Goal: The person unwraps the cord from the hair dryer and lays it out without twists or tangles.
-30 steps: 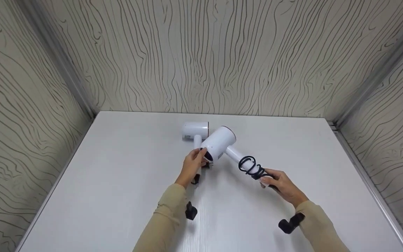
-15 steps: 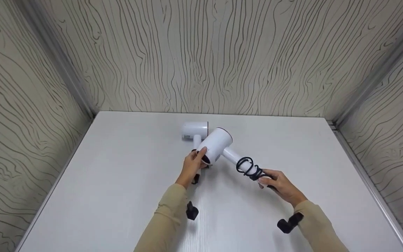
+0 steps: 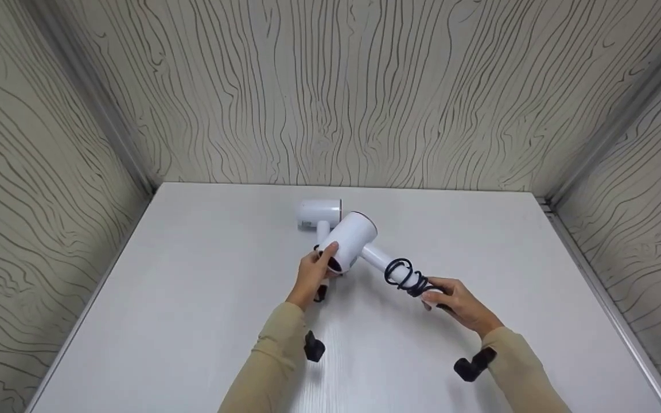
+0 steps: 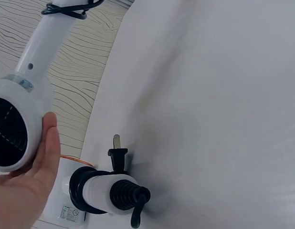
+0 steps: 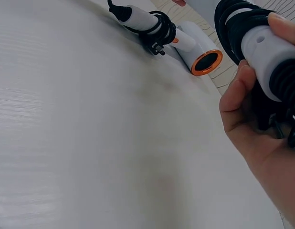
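A white hair dryer (image 3: pixel 351 237) is held at a slant above the white table by both hands. My left hand (image 3: pixel 310 277) grips the barrel's dark grille end, thumb on top; in the left wrist view its fingers (image 4: pixel 49 143) lie along the barrel beside the black grille (image 4: pixel 9 131). My right hand (image 3: pixel 460 303) grips the handle's lower end, close to the coiled black cord (image 3: pixel 402 274). Behind the left hand a second white hair dryer (image 3: pixel 318 212) lies on the table, partly hidden. Its orange-rimmed outlet (image 5: pixel 207 62) shows in the right wrist view.
The second dryer's cord is wrapped round its handle, with the two-pin plug (image 4: pixel 118 155) sticking out. The white table (image 3: pixel 204 321) runs back to a wood-patterned wall (image 3: pixel 330 92). Similar panels with grey metal posts (image 3: pixel 92 97) close off both sides.
The held hair dryer has shifted slightly left and towards me, its barrel sinking deeper into my left hand. My right hand has edged left with the handle. The second dryer stays put.
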`<state>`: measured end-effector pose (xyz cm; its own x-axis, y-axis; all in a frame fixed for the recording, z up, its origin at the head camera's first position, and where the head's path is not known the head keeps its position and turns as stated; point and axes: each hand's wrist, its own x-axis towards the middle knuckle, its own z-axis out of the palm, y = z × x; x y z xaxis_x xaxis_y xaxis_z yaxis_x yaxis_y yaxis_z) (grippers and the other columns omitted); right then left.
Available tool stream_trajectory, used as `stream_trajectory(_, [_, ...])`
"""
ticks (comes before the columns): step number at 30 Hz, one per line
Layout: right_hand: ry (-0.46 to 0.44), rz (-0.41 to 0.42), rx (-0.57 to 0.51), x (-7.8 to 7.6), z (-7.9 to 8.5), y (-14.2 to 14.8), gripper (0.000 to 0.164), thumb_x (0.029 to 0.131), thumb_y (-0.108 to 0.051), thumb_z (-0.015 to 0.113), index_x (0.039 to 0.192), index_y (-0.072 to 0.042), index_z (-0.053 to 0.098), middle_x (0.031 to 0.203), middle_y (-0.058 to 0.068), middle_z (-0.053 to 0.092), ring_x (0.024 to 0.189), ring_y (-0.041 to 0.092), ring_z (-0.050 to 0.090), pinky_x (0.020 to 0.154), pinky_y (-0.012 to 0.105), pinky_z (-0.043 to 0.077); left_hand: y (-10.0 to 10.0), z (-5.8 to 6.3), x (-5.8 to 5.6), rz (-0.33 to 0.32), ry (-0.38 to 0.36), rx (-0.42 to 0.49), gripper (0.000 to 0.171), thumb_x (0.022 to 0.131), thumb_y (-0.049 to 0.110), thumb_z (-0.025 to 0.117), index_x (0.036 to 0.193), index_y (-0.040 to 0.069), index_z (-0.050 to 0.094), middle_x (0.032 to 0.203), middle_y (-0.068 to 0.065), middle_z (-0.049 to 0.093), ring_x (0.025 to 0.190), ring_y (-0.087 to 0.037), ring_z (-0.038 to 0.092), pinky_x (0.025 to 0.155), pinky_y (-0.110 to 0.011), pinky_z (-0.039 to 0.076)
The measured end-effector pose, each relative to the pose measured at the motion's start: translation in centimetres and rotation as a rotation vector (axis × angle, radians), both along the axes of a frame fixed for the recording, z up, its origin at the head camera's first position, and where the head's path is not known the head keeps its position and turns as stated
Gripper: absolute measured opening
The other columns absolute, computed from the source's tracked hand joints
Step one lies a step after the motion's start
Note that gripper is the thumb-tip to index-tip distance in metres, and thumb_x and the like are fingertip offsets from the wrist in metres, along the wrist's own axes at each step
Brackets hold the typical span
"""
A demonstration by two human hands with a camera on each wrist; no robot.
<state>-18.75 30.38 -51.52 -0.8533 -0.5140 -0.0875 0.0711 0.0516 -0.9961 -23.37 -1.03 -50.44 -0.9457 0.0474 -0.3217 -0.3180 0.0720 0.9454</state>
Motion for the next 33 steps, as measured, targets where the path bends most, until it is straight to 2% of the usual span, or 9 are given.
stream_trajectory(8, [-0.033,0.043,-0.007,-0.3,0.5,0.0,0.028,0.096,-0.006,0.048,0.113,-0.019,0.067,0.093,-0.009,0.064,0.082,0.004,0.058,0.077,0.020,0.051,-0.1,-0.2,0.0,0.026,-0.019,0.016,0.075,0.090,0.060,0.052,0.130,-0.003,0.051,0.124,-0.018,0.061,0.100,-0.019,0.064,0.101,-0.039,0.050])
stream_trajectory(14, [-0.046,0.057,-0.028,-0.4,0.6,0.0,0.028,0.097,-0.006,0.047,0.112,-0.019,0.067,0.094,-0.009,0.065,0.082,0.004,0.058,0.076,0.019,0.050,-0.2,-0.2,0.0,0.028,-0.049,0.028,0.077,0.088,0.061,0.053,0.130,-0.004,0.052,0.124,-0.017,0.061,0.100,-0.019,0.064,0.101,-0.038,0.050])
stream_trajectory(19, [-0.055,0.081,-0.032,-0.4,0.5,0.1,0.026,0.096,-0.006,0.047,0.111,-0.018,0.066,0.092,-0.009,0.063,0.082,0.004,0.057,0.075,0.020,0.050,-0.5,-0.4,0.2,-0.008,-0.073,0.022,0.080,0.086,0.064,0.052,0.130,-0.003,0.052,0.123,-0.015,0.061,0.102,-0.019,0.060,0.100,-0.038,0.048])
stream_trajectory(23, [-0.077,0.111,-0.068,-0.5,0.4,0.4,0.029,0.096,-0.004,0.047,0.113,-0.018,0.065,0.094,-0.008,0.064,0.082,0.003,0.057,0.074,0.019,0.051,-0.8,-0.6,0.3,-0.049,-0.063,0.025,0.081,0.088,0.064,0.049,0.132,-0.003,0.050,0.125,-0.014,0.060,0.103,-0.018,0.061,0.100,-0.037,0.049])
stream_trajectory(26, [-0.087,0.145,-0.100,-0.7,0.6,0.7,0.032,0.100,-0.006,0.039,0.115,-0.017,0.065,0.096,-0.007,0.065,0.083,0.003,0.057,0.073,0.018,0.051,-0.8,-0.6,0.4,-0.068,-0.058,0.045,0.080,0.089,0.063,0.048,0.134,-0.002,0.048,0.128,-0.015,0.060,0.107,-0.019,0.064,0.104,-0.038,0.049])
stream_trajectory(30, [-0.160,0.100,-0.044,-0.9,1.1,0.9,0.041,0.106,-0.028,0.024,0.113,-0.018,0.064,0.096,-0.007,0.067,0.082,0.004,0.059,0.074,0.019,0.052,-0.7,-0.5,0.4,-0.074,-0.057,0.056,0.079,0.089,0.062,0.048,0.135,-0.003,0.048,0.128,-0.016,0.061,0.109,-0.020,0.065,0.106,-0.040,0.049])
stream_trajectory(33, [-0.257,0.001,0.037,-0.9,1.4,0.8,0.044,0.105,-0.041,0.024,0.108,-0.018,0.062,0.095,-0.007,0.069,0.080,0.007,0.061,0.074,0.021,0.053,-0.7,-0.4,0.4,-0.078,-0.048,0.050,0.079,0.089,0.061,0.049,0.135,-0.003,0.048,0.128,-0.016,0.061,0.109,-0.021,0.066,0.105,-0.040,0.049])
